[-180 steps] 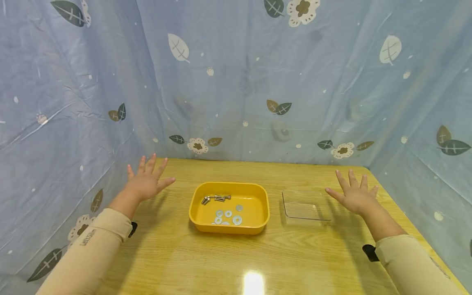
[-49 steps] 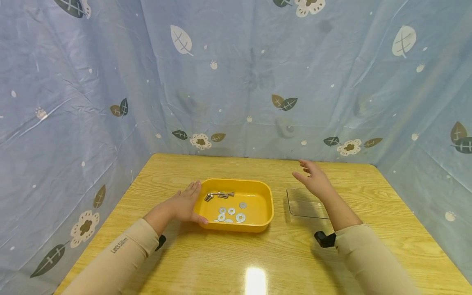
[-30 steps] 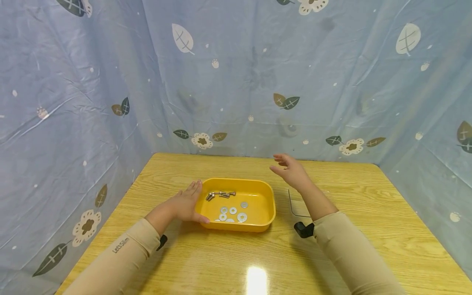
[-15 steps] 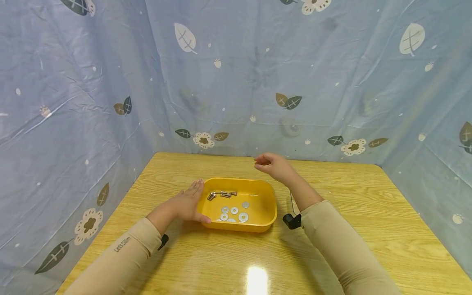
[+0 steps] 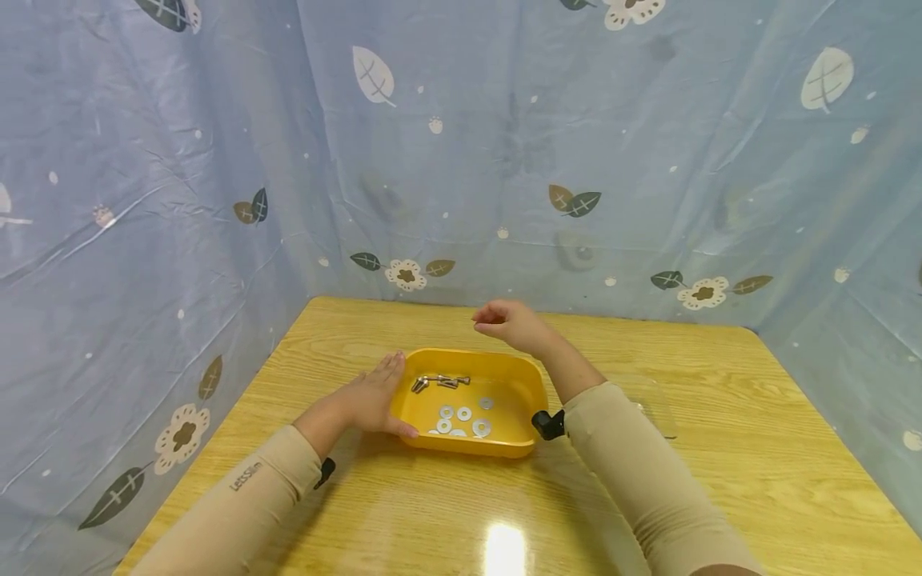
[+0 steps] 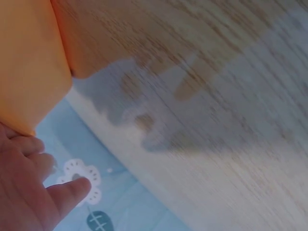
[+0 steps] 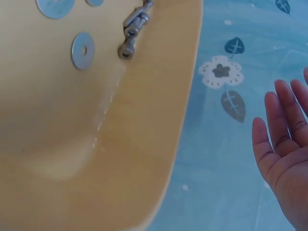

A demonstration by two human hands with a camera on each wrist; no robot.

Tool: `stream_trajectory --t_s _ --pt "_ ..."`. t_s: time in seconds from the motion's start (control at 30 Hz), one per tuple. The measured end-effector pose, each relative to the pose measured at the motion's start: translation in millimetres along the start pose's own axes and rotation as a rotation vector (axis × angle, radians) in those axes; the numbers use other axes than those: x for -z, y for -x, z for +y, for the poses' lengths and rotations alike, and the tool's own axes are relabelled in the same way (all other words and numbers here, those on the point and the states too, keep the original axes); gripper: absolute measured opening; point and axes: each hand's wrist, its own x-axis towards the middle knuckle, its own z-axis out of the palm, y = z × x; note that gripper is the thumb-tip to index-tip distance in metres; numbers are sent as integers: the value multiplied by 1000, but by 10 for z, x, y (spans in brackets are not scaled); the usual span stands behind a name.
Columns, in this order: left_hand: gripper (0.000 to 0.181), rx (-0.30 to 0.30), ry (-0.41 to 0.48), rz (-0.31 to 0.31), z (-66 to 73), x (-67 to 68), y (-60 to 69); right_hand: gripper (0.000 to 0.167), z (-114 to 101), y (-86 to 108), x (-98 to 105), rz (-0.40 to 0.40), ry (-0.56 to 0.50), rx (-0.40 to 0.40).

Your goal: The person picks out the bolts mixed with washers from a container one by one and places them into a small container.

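Note:
A yellow tray (image 5: 515,444) sits on the table, with several metal washers (image 5: 481,428) at its front and several socket-head screws (image 5: 448,382) at its back left. My left hand (image 5: 367,400) rests against the tray's left end, its fingers extended along the side and the thumb at the front rim. In the left wrist view, fingertips (image 6: 32,144) touch the tray's edge. Above the tray's back rim hovers my right hand (image 5: 515,324), loosely bent and holding nothing. Its fingers (image 7: 276,113) stand apart from the tray in the right wrist view.
A clear plastic box (image 5: 657,406) stands right of the tray, mostly hidden behind my right forearm. The wooden table (image 5: 403,512) ends at a blue patterned curtain (image 5: 461,160) on the back and sides.
My left hand came to the tray's left end and has stayed there since. The right hand travelled left, from beside the clear box to above the tray's back rim. The tray's contents look unchanged.

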Motion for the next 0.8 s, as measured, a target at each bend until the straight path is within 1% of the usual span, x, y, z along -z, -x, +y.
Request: stream_trajectory --t_s 0.13,0.23,0.33,0.43,0.6,0.67,0.8 --pt "132 18 -13 -8 -1 -3 3 16 26 -64 -84 -16 -18 8" --pt "131 20 -1 -10 19 15 14 15 64 -107 -135 -45 -34 4" --pt "130 22 3 -11 35 31 24 15 111 -141 -177 -96 -38 6" --pt "129 21 11 -9 35 31 21 16 161 -174 -214 -165 -28 7" --pt "131 42 3 -24 23 11 -7 22 218 -220 -276 -266 -18 24" --pt "132 50 2 -25 22 13 -14 24 228 -235 -299 -286 -2 35" --pt "133 50 12 -18 28 25 -13 26 241 -260 -336 -313 56 28"
